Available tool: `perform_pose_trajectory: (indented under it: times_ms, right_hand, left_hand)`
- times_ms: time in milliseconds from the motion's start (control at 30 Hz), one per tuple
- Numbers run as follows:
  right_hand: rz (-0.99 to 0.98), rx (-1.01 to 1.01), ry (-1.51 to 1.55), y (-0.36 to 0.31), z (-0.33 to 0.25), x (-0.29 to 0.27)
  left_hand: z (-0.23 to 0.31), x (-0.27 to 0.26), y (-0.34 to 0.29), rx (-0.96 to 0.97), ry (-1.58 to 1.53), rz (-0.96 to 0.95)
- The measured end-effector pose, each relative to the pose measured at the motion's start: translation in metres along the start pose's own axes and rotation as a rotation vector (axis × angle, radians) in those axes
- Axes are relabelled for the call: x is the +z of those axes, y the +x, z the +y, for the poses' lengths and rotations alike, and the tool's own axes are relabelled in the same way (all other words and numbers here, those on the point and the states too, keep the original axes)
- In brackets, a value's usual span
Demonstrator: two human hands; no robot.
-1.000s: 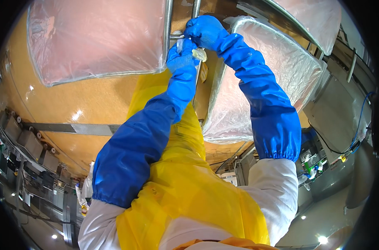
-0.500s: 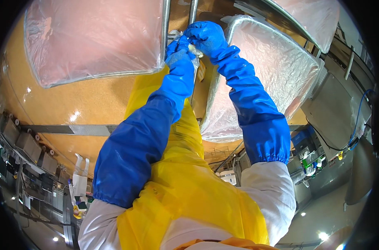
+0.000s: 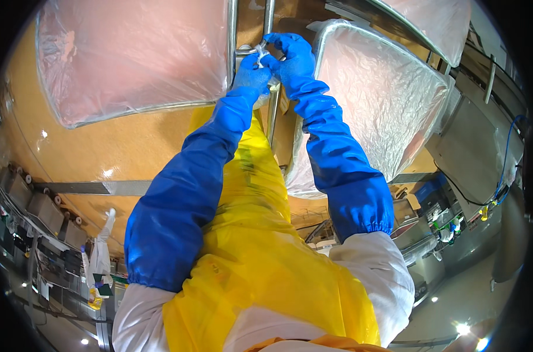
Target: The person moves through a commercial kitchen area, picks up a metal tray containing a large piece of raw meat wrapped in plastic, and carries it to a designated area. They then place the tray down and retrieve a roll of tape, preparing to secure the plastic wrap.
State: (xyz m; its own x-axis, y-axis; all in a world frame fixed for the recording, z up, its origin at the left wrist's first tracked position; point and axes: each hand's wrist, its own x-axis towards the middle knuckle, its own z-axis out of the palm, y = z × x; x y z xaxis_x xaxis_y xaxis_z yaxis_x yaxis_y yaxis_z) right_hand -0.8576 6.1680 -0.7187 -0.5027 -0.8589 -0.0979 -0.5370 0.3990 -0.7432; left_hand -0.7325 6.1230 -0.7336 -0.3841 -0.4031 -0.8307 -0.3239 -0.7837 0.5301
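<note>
Both my hands wear blue gloves and meet at the top centre, in front of metal tubing [image 3: 232,35]. My left hand [image 3: 252,75] is closed round a bunched piece of clear plastic film [image 3: 261,54], whose twisted end sticks up between my hands. My right hand [image 3: 296,56] curls in from the right, its thumb and forefinger pinching at that film. More of the crumpled plastic shows under my fingers; what it wraps, if anything, is hidden. Left of my hands is a metal-rimmed tub [image 3: 131,53] of pale pink contents under clear film.
A second film-covered tub [image 3: 378,100] stands right of my hands, and part of a third [image 3: 439,23] shows at the upper right. The floor [image 3: 126,144] is orange-brown, crossed by a drain grate [image 3: 128,188]. A person in white [image 3: 100,258] is far off at the lower left.
My right hand has turned and opened its grip slightly, its forearm swinging left. The twisted plastic end now shows between my fingers. My left hand has shifted slightly lower.
</note>
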Motion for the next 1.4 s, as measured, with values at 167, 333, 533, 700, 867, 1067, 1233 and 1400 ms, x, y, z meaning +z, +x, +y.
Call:
perform_pose_trajectory:
  times_ms: [167,333,533,700,867,1067,1233,1400]
  right_hand:
    - [0.030,-0.096,-0.170,-0.010,-0.004,0.005]
    - [-0.015,-0.183,-0.252,-0.008,0.007,0.005]
    - [-0.190,-0.315,-0.407,0.023,-0.012,-0.017]
    - [-0.184,-0.497,-0.382,0.058,-0.011,-0.026]
    - [-0.167,-0.476,-0.478,0.077,-0.003,-0.024]
    - [0.024,-0.080,0.042,0.045,-0.022,-0.041]
    - [-0.011,0.209,0.340,-0.005,-0.096,-0.055]
    - [0.033,0.263,0.643,-0.037,-0.200,0.006]
  left_hand:
    - [-0.013,-0.007,0.021,0.138,0.262,-0.010]
    - [-0.009,-0.004,0.010,0.279,0.376,0.055]
    - [-0.025,0.017,-0.003,0.065,-0.165,0.233]
    - [-0.075,-0.009,0.059,0.120,0.201,0.239]
    - [-0.044,0.004,0.034,-0.071,-0.177,0.256]
    - [-0.074,-0.036,-0.031,-0.543,-0.328,-0.044]
    - [0.028,-0.094,-0.129,-0.547,-0.674,-0.243]
    - [0.091,-0.248,-0.143,-0.174,-1.012,-0.462]
